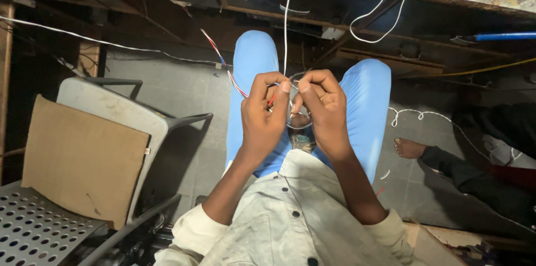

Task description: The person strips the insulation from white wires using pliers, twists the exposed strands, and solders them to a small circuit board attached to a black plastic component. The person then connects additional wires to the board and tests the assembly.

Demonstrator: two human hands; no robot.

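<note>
Both my hands are raised together above my lap, over light blue trousers point(368, 98). My left hand point(263, 115) pinches thin red and white wires point(234, 80) that run up and left toward the dark bench. My right hand point(322, 111) pinches a thin white wire point(287, 20) that rises straight up to the bench top. The fingertips of both hands meet at the wire ends. A small round part sits between the hands, mostly hidden.
A grey chair point(120, 111) with a cardboard sheet point(84, 160) leaning on it stands at my left. A perforated metal seat point(33, 232) lies at bottom left. Another person's bare foot point(407, 147) rests on the tiled floor at right. Looped white cable point(379, 20) hangs from the bench.
</note>
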